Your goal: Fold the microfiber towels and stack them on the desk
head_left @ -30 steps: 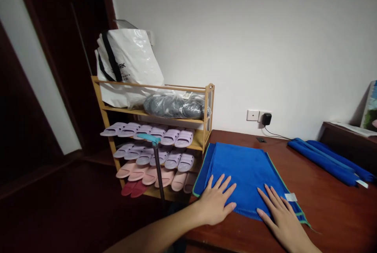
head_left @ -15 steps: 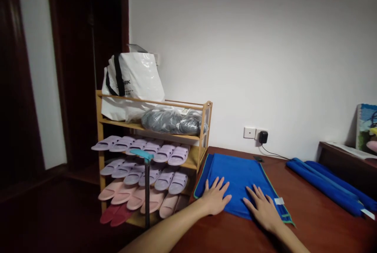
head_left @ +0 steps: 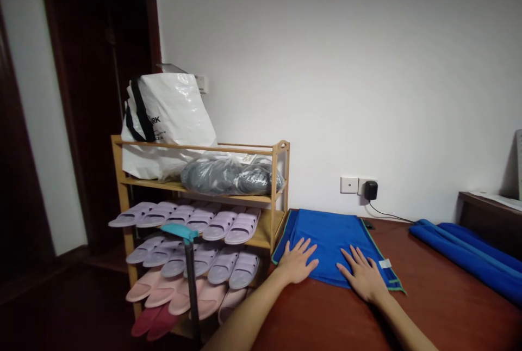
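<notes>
A folded blue cloth (head_left: 326,231) with green edging lies on the reddish-brown tabletop (head_left: 440,291). My left hand (head_left: 298,262) rests palm down on the cloth's near left part, fingers spread. On the near right part lies my right hand (head_left: 364,276), also palm down with its fingers apart. A small white tag (head_left: 385,264) sticks out at the cloth's right edge, just beyond my right hand. Neither hand grips anything.
Left of the table stands a wooden rack (head_left: 281,177) with several slippers (head_left: 242,226), a white bag (head_left: 171,106) and a plastic-wrapped grey bundle (head_left: 228,174). More folded blue cloth (head_left: 460,253) lies at the right. A black plug (head_left: 371,190) sits in the wall.
The view has turned a little to the right. My left hand and right hand stay flat on the cloth, seemingly a bit farther up with it in the picture.
</notes>
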The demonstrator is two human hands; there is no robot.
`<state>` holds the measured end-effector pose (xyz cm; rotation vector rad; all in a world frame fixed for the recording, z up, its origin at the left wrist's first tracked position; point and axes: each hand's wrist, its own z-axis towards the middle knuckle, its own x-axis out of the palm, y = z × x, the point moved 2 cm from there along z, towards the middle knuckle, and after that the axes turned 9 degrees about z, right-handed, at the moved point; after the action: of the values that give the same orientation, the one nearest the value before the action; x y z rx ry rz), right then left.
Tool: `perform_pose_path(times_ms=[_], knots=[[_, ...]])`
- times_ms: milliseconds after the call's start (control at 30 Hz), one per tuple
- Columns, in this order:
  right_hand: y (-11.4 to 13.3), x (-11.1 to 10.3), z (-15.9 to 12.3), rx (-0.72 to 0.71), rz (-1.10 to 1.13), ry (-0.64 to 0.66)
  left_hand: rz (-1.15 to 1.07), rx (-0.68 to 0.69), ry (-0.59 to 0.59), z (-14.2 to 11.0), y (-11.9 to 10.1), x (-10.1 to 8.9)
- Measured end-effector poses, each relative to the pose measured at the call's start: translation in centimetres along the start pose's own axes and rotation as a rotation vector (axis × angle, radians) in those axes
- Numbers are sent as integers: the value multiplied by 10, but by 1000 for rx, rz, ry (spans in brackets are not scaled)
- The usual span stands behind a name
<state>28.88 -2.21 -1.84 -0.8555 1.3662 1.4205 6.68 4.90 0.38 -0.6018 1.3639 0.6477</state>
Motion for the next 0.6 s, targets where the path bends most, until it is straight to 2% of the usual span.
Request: perform_pose_path(times_ms=[333,500,600], knots=[[-6,2,12,0,10,6,7,-72,13,7,-1,1],[-7,2,7,24,11,-5,25,-186,13,-2,-7,1],[-15,-3,-5,35,20,-9,42,-205,24,-9,-6,-2]])
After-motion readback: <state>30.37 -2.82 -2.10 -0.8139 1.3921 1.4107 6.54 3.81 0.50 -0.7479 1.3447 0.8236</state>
